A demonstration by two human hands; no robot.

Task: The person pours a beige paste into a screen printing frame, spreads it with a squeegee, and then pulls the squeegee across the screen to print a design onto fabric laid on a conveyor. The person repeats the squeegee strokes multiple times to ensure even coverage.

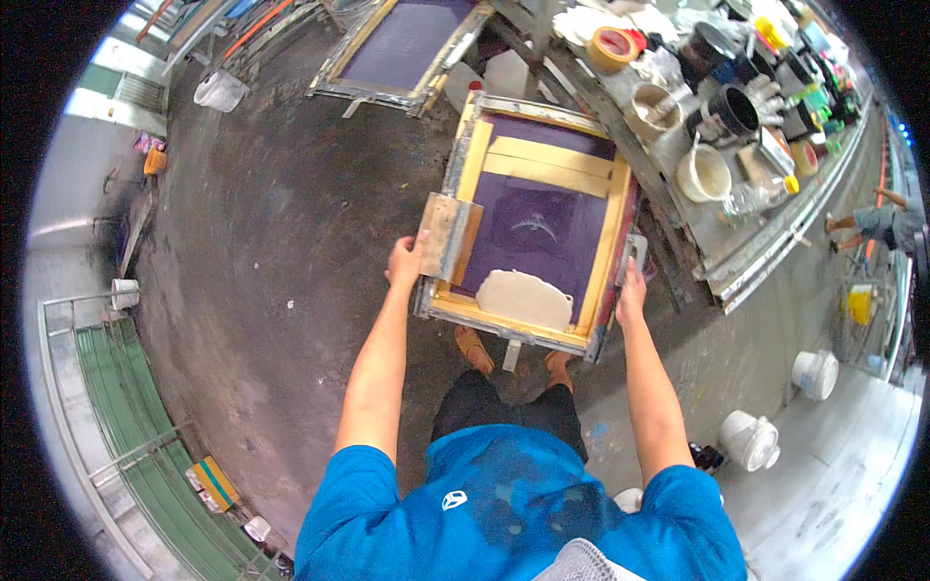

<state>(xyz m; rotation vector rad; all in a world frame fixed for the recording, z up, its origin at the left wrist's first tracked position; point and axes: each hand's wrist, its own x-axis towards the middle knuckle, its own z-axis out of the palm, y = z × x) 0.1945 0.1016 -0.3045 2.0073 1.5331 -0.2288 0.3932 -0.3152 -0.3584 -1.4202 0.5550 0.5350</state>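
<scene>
Over the person's feet (473, 349), a screen frame (605, 252) is held up between the two hands, turned a little clockwise, its near edge toward the body. The left hand (403, 259) is clamped on a wooden board (446, 228) that overlaps the frame's left edge; whether those fingers also grip the frame underneath, I cannot tell. The right hand (632, 286) is clamped on the right edge, beside a grey metal plate (634, 250), its fingertips partly hidden. Cream paste (523, 298) lies along the near end of the purple mesh (533, 223), inside the taped border.

Open room is widest on the left, where the dark floor (262, 223) runs from the left forearm toward the green panels (136, 397) and up to a pale bucket (221, 90). Beyond the far edge, another purple frame (407, 44) narrows the way. Near the upper right corner, the bench (746, 254) limits movement; it is crowded with a tape roll (612, 48), a white tub (704, 174), a black pot (728, 114) and a clear bottle (756, 197). Two lidded pails (749, 441) stand on the floor at right, well apart from the right hand, and another person (877, 228) shows farther off.
</scene>
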